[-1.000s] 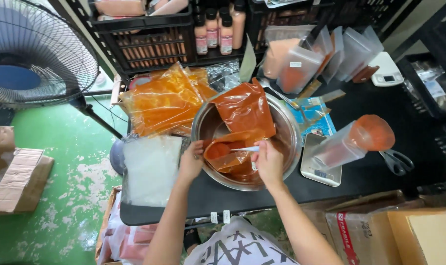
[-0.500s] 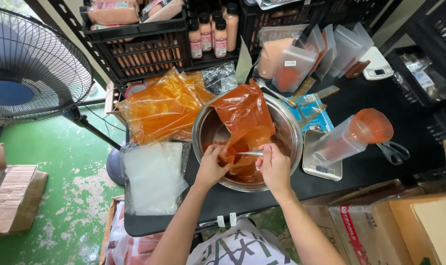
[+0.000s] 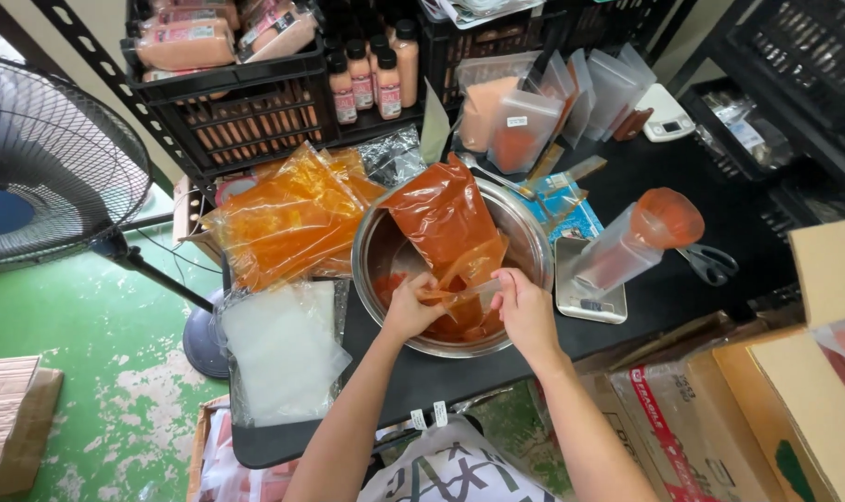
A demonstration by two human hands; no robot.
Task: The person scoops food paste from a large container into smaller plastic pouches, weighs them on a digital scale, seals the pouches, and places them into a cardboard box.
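Observation:
A steel mixing bowl sits on the black table, with a large plastic bag of red-orange sauce standing in it. My left hand and my right hand are both over the bowl's near side. Each pinches one end of the open mouth of a small clear bag that holds some of the red sauce. The lower part of that small bag is hidden behind my hands and the bowl's rim.
Filled orange sauce bags lie left of the bowl, with a stack of empty clear bags in front. A scale, a tilted container with orange lid and scissors sit right. Crates with bottles stand behind, a fan left, cardboard boxes right.
My hands have come closer together at the mouth of the small bag. The camera view has shifted slightly; the big sauce bag stays in the bowl.

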